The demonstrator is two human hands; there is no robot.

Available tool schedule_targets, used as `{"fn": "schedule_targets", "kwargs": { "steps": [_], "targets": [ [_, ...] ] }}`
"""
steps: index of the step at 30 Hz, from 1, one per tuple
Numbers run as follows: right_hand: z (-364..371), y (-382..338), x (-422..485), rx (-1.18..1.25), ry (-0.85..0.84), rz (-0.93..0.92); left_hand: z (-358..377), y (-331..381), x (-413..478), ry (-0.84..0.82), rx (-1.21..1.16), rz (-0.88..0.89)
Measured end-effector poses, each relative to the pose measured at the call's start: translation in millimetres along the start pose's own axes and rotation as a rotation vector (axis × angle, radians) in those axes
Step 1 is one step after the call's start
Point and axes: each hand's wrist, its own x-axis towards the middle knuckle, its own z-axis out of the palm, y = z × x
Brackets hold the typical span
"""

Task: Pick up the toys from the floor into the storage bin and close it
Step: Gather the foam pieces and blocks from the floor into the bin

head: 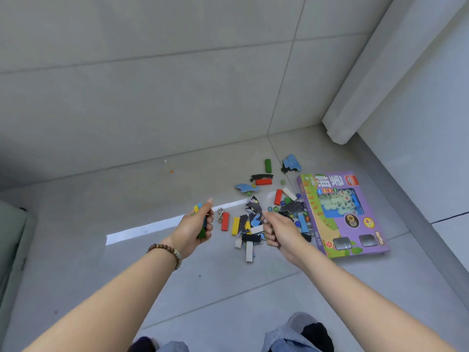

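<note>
1. The purple game box (pixel 347 214) is lying flat on the grey tiled floor (pixel 127 199), near the corner where the two walls meet; every place below is told from it.
2. A scatter of toys is lying on the floor just to the left of the box: coloured wooden blocks, dark and blue puzzle pieces, and small marbles.
3. The left hand (pixel 194 224) is hovering well to the left of the box, fingers curled tight around a bundle of blocks (pixel 202 226); yellow and blue ends are sticking out at the top and a green end at the bottom.
4. A beaded bracelet (pixel 167 251) is sitting on the left wrist.
5. The right hand (pixel 278 231) is hanging over the pile just left of the box's near corner, fingers drawn in narrowly; whether it is pinching a piece I cannot tell.
6. A metal ring puzzle (pixel 220 215) and a red block (pixel 225 221) are lying between the two hands, left of the box.
7. A green block (pixel 268 165) and a blue puzzle piece (pixel 291 163) are lying beyond the box's far left corner.
8. A white block (pixel 249 251) is lying at the near edge of the pile, left of the box's near end.
9. The edge of a pale green object (pixel 10 250) is showing far to the left of the box; I cannot tell whether it is the storage bin.
</note>
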Motion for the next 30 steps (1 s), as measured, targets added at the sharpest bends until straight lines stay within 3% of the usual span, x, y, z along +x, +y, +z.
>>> {"fn": "schedule_targets", "kwargs": {
  "steps": [3,9,17,20,22,26,30],
  "targets": [
    [49,-49,-42,-0.035,-0.115,0.055,-43,38,-49,0.029,0.014,0.112],
    [179,-88,-125,-0.500,-0.261,0.090,-179,76,-164,0.181,0.053,0.258],
    [438,-68,-210,-0.299,-0.624,0.016,-404,46,-276,0.541,-0.313,0.339],
    [521,-34,-223,-0.367,-0.637,0.020,-470,15,-284,0.635,-0.434,0.271],
    [562,-13,-223,-0.356,-0.615,0.122,-498,1,-278,0.665,-0.530,0.213],
    [606,17,-207,-0.361,-0.580,0.205,-533,-7,-256,0.570,-0.800,0.217],
    [606,20,-190,-0.431,-0.597,0.140,-548,-6,-242,0.652,-0.612,0.185]
  ]
}}
